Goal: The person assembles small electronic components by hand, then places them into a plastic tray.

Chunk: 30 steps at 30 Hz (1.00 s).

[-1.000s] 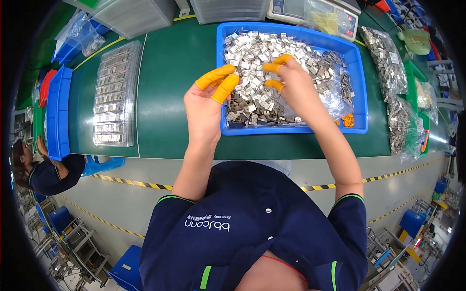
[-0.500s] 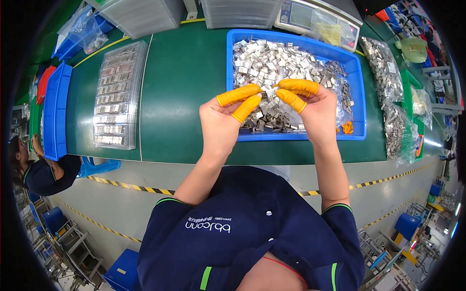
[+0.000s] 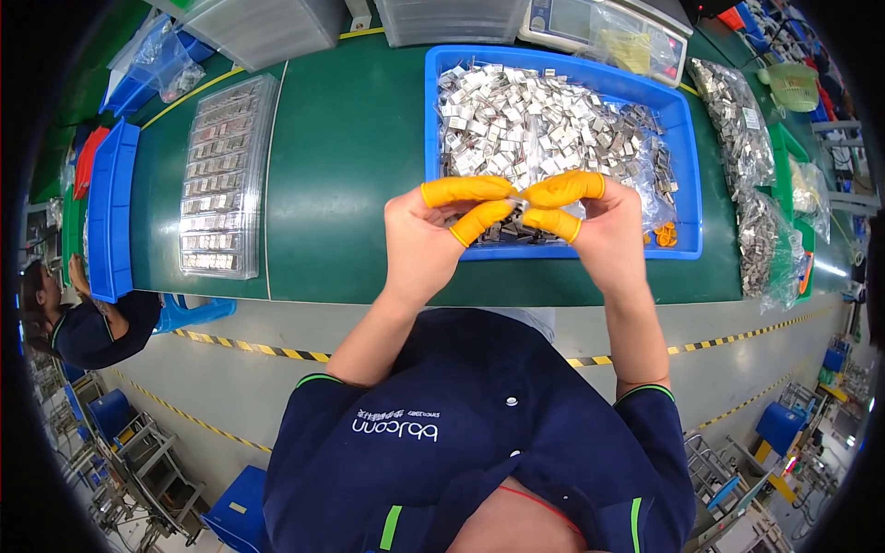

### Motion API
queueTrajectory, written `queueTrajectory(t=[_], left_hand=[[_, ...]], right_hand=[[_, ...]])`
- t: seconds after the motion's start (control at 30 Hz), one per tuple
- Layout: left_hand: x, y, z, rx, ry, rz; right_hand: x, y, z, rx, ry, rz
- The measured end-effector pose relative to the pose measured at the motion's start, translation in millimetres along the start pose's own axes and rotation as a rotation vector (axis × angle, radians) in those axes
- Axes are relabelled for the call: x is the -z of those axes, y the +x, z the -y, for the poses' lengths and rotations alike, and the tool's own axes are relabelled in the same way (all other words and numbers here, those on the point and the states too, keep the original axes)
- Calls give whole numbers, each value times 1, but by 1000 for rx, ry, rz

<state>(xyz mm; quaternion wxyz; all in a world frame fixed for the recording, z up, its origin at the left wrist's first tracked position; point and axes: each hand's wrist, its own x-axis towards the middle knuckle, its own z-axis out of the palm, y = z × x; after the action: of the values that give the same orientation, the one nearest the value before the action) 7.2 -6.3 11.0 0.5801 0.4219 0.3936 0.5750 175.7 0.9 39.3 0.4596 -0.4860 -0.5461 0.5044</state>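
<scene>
Both my hands meet above the near part of a blue tray, which holds a heap of small silver metal connector shells. Yellow finger cots cover the thumb and forefinger of each hand. Between the fingertips is a small metal connector part, mostly covered by them. My left hand pinches it from the left, and my right hand pinches it from the right. Several orange finger cots lie in the tray's near right corner, beside clear plastic bagging.
Left on the green table stands a stack of clear compartment trays with metal parts, then an upright blue bin. Bags of metal parts lie at right. A scale and plastic boxes stand behind. A co-worker sits far left.
My hands have drawn closer together and slightly nearer to me, with the fingertips now meeting around the small part. The camera view has shifted a little.
</scene>
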Motion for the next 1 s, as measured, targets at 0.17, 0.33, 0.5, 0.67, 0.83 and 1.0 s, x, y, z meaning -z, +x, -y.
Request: queueTrajectory(t=[0.17,0.33,0.5,0.67,0.83,1.0], left_hand=[[-6,15,-15,206,-127,355],[-22,32,-9,155,-52,320],[-13,53,2,127,383,324],[1,52,12,-243,1187,591],[-1,51,18,-378,1324,657],[-4,53,23,-451,1247,708]], right_hand=[[17,3,-4,-290,509,264],[23,3,-6,-71,255,40],[55,23,-25,21,-153,-172],[53,29,-35,214,-892,-218],[36,16,-49,34,-1116,-15],[36,14,-44,25,-1166,-33]])
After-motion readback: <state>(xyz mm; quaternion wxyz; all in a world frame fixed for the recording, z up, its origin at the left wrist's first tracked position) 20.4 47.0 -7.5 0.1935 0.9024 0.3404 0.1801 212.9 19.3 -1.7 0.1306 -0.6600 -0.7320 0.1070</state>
